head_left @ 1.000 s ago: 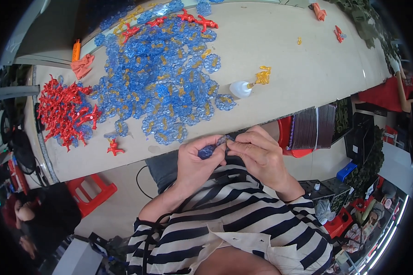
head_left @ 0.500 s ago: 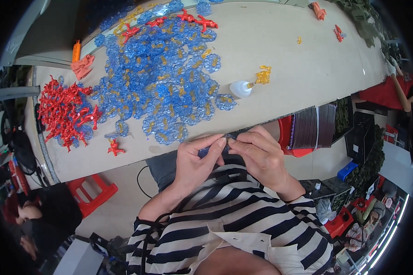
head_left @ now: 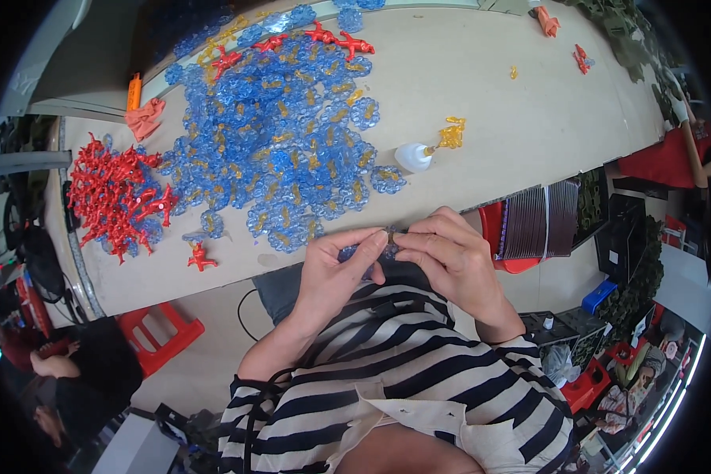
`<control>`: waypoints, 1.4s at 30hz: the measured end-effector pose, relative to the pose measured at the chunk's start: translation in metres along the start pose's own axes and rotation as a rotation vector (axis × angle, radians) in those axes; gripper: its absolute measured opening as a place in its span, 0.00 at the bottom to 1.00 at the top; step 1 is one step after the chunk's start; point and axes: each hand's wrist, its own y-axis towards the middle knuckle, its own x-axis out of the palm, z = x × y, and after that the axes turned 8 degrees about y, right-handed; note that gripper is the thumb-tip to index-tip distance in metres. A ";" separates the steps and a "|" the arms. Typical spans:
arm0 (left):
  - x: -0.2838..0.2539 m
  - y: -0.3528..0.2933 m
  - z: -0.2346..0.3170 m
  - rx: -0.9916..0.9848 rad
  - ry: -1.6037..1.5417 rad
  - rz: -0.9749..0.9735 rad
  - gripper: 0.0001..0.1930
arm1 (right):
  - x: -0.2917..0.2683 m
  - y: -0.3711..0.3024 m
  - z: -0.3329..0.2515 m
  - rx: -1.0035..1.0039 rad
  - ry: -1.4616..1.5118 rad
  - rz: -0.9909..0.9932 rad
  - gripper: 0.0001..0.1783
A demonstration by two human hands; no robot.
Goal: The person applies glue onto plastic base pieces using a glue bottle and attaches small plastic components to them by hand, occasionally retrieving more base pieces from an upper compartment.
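Observation:
My left hand (head_left: 336, 272) and my right hand (head_left: 449, 257) meet just in front of the table's near edge, above my striped shirt. Both pinch one small clear blue plastic piece (head_left: 370, 251) between thumbs and fingertips; most of it is hidden by the fingers. Just beyond the hands, a large heap of the same blue pieces with yellow bits (head_left: 280, 134) covers the pale tabletop (head_left: 529, 134).
A pile of red plastic pieces (head_left: 114, 193) lies at the table's left, one loose red piece (head_left: 200, 257) near the edge. A white bottle with a yellow piece (head_left: 420, 154) stands right of the heap. A red stool (head_left: 162, 332) and a stack of dark sheets (head_left: 541, 221) sit below.
Both hands have stayed together at the table's edge, the fingers shifting slightly on the blue piece. Nothing on the table has moved.

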 end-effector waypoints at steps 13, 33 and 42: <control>-0.001 -0.002 -0.002 -0.007 -0.055 0.017 0.11 | 0.000 0.000 0.004 -0.001 0.044 0.035 0.14; -0.002 -0.003 -0.001 -0.025 -0.023 0.009 0.11 | 0.003 0.001 -0.001 -0.027 0.011 0.043 0.15; -0.003 -0.002 -0.003 -0.038 -0.092 -0.013 0.12 | 0.007 0.002 -0.008 -0.006 -0.059 0.062 0.15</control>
